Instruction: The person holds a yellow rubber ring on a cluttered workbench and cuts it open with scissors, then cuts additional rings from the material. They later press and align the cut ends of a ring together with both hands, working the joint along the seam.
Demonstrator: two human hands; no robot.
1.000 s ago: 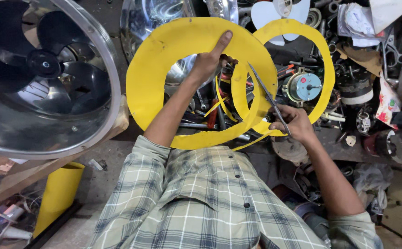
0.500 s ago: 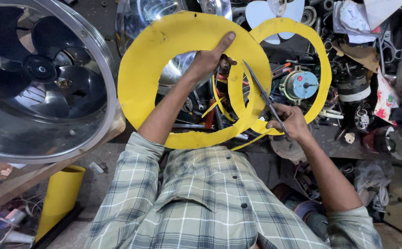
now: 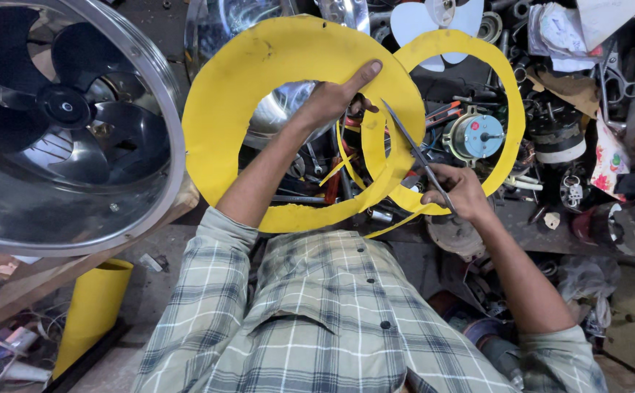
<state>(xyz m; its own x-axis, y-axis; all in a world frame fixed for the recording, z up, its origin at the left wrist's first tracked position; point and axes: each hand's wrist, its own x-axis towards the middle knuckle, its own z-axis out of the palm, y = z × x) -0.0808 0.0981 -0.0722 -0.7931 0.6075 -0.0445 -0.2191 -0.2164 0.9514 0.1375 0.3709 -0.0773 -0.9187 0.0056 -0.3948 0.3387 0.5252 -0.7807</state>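
Note:
My left hand [image 3: 336, 98] grips the inner edge of a large yellow sheet ring [image 3: 223, 109], the arm passing through its hole and the thumb lying on the yellow face. My right hand [image 3: 459, 193] holds metal scissors [image 3: 412, 153], the blades pointing up and left into the ring's edge. A second yellow ring [image 3: 507, 102] hangs to the right behind the scissors. Thin yellow cut strips [image 3: 346, 156] curl down between the two rings.
A big shiny metal fan housing with dark blades [image 3: 62, 124] fills the left. A yellow container [image 3: 92, 313] stands on the floor lower left. The bench behind holds a small motor [image 3: 478, 136], tools, wires and a white fan blade [image 3: 419, 22].
The view has shifted slightly. The big yellow ring has moved a little up and left, and the scissors have worked further along its edge.

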